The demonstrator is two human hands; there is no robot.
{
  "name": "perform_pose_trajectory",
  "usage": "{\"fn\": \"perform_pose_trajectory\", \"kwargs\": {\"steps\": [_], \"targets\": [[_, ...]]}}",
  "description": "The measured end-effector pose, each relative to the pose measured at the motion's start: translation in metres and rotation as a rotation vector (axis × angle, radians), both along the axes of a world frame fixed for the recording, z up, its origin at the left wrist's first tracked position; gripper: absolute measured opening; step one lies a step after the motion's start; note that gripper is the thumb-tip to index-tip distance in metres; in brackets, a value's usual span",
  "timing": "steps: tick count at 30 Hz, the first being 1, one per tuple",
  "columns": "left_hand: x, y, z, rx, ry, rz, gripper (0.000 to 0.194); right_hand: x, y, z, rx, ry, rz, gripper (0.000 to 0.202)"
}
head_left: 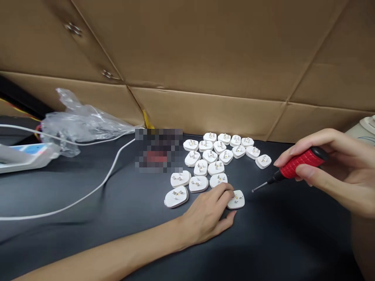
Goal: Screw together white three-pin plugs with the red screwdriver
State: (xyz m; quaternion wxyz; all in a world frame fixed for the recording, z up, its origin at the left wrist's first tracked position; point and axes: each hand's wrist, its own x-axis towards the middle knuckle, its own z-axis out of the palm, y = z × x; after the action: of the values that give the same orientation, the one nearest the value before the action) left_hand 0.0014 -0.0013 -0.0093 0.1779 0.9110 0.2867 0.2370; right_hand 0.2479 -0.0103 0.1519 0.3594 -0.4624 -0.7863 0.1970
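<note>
Several white plugs with metal prongs lie on the dark table, among them one plug [176,196] at the front left of the group and another [263,161] at its right end. My left hand [206,212] rests on the table with its fingers closed on the left edge of a white plug [238,199], whose prongs point up. On the right, my right hand [331,168] grips a red and black screwdriver [295,163] between thumb and fingers. Its metal tip points down and left, a short distance from that plug without touching it.
Brown cardboard [205,58] stands along the back. Crumpled clear plastic [84,121] and a white cable [113,166] are at the left, beside a white and blue object [29,154]. A pale container [363,128] stands at the right edge.
</note>
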Motion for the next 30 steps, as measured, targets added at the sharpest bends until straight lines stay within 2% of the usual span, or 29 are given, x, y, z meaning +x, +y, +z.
{"fn": "perform_pose_trajectory", "kwargs": {"steps": [2,6,9,13,15,18,20,22,24,30], "targets": [[0.0,0.0,0.002,0.001,0.019,-0.006,0.018,-0.001,0.001,0.0,0.006,0.007,-0.004,0.014],[-0.004,0.001,0.006,0.103,0.152,-0.026,0.002,-0.004,0.006,-0.004,-0.039,0.037,-0.022,0.012],[-0.017,0.0,0.007,0.188,0.221,-0.043,0.005,-0.007,0.01,-0.011,-0.085,0.104,-0.024,0.011],[-0.036,-0.009,0.009,0.287,0.162,0.053,0.011,-0.016,0.017,-0.022,-0.179,0.125,0.042,0.01],[-0.039,-0.018,0.014,0.347,0.097,-0.03,0.016,-0.022,0.02,-0.027,-0.211,0.087,0.083,0.012],[-0.03,-0.029,0.021,0.326,0.093,-0.374,0.011,-0.028,0.024,-0.032,-0.253,0.051,0.114,0.015],[-0.019,-0.031,0.023,0.365,0.121,-0.453,0.013,-0.031,0.025,-0.035,-0.27,0.022,0.119,0.017],[-0.008,-0.027,0.022,0.381,0.182,-0.47,0.015,-0.032,0.025,-0.036,-0.264,-0.028,0.124,0.018],[-0.001,-0.022,0.019,0.34,0.223,-0.463,0.03,-0.032,0.025,-0.036,-0.241,-0.087,0.138,0.017],[-0.001,-0.019,0.013,0.252,0.236,-0.386,0.03,-0.028,0.022,-0.029,-0.168,-0.214,0.139,0.013]]}}
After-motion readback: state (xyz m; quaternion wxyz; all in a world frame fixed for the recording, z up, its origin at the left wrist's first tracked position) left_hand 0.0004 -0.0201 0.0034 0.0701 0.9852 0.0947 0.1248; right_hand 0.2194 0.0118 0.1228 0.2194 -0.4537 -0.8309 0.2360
